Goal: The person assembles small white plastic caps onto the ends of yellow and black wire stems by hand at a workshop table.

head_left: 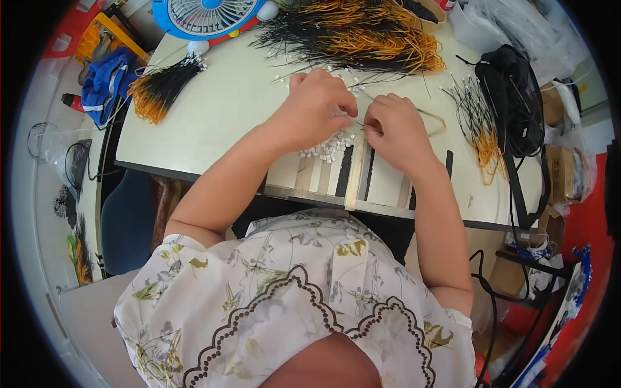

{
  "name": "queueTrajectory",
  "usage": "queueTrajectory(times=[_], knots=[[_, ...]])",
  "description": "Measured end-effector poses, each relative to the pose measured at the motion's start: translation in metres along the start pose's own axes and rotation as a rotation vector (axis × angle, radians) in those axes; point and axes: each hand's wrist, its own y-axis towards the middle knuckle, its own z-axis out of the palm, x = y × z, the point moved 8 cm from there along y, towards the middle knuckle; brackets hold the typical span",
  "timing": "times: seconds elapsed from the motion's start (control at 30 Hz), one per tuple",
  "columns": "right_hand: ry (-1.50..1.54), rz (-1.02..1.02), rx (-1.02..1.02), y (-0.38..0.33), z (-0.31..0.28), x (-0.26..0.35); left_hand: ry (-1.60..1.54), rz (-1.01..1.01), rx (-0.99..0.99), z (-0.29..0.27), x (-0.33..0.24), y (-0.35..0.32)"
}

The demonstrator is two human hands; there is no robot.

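Observation:
My left hand is over the middle of the table, its thumb and fingers drawn together; whatever sits between the fingertips is too small to make out. Close beside it, my right hand pinches a thin wire, which shows behind the hand as a bent orange length. A heap of small white connectors lies under and in front of my left hand. Beyond both hands spreads a large pile of black and orange wires. Strips of tape and a pale wooden strip run to the table's near edge.
A smaller wire bundle lies at the left, near a blue fan. Another wire bundle lies at the right beside a black bag with hanging straps. A blue chair stands left below the table.

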Motion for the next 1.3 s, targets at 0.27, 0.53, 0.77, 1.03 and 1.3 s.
queueTrajectory(times=[0.27, 0.53, 0.77, 1.03, 1.3], knots=[[0.274, 0.144, -0.031, -0.008, -0.005, -0.012, 0.095, 0.11, -0.048, 0.016, -0.008, 0.007], [0.426, 0.354, -0.182, -0.019, -0.01, -0.015, -0.141, -0.032, -0.04, 0.018, 0.005, 0.006], [0.491, 0.424, -0.231, -0.025, -0.015, -0.026, 0.112, 0.043, 0.047, 0.012, -0.01, 0.006], [0.557, 0.444, -0.249, -0.028, -0.017, -0.023, -0.3, -0.195, -0.006, 0.014, 0.008, 0.008], [0.511, 0.368, -0.337, -0.025, -0.025, -0.017, -1.083, -0.396, 0.004, 0.024, 0.02, 0.005]])
